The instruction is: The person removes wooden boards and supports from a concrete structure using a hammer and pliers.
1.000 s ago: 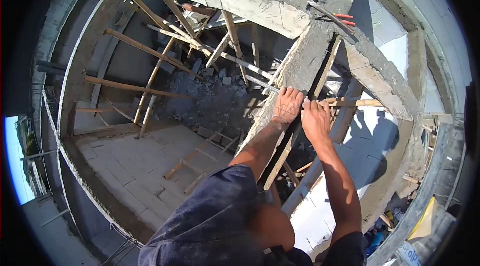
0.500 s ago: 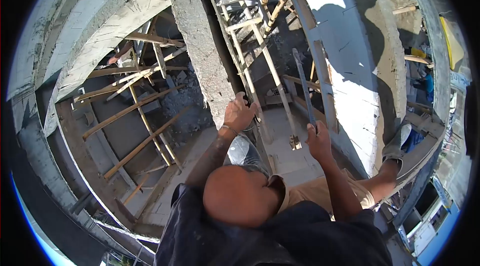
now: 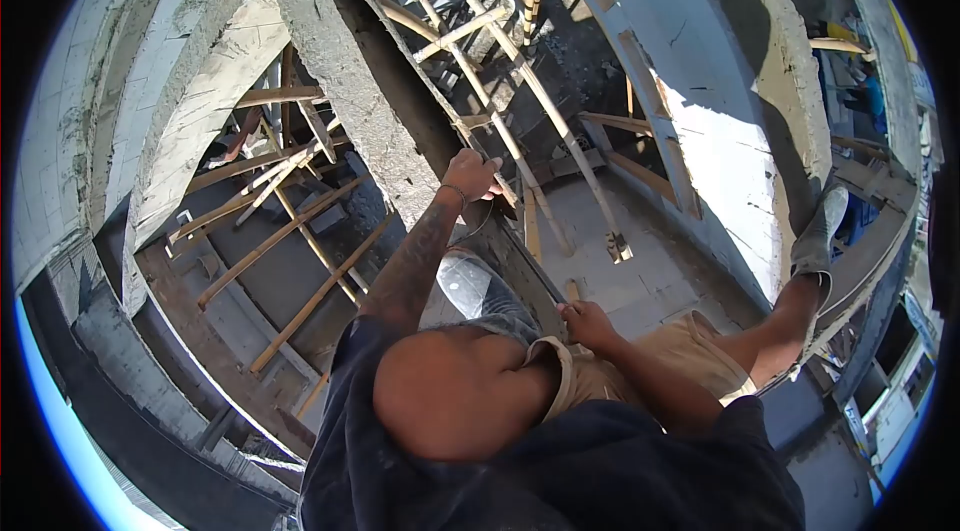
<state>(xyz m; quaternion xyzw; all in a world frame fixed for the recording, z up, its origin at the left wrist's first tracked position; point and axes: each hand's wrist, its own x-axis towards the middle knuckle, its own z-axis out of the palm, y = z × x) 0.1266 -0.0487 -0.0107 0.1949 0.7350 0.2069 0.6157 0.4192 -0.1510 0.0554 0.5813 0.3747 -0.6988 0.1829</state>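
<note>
The concrete beam [image 3: 345,81] is gripped at its edge by the curled left hand [image 3: 472,176], the right hand [image 3: 590,323] is held closed by the knee (on what cannot be told), and, with the wooden props [image 3: 290,231] still standing, most work is judged undone.

bare hands: 2 = left hand [image 3: 472,176] + right hand [image 3: 588,323] | grey shoes [image 3: 470,289]: 2 | rough grey concrete beam [image 3: 350,101]: 1 | pale wooden ladder [image 3: 545,111]: 1 | slanted brown wooden props [image 3: 320,294]: at least 6, rest too tangled to count | beige shorts [image 3: 650,371]: 1
</note>
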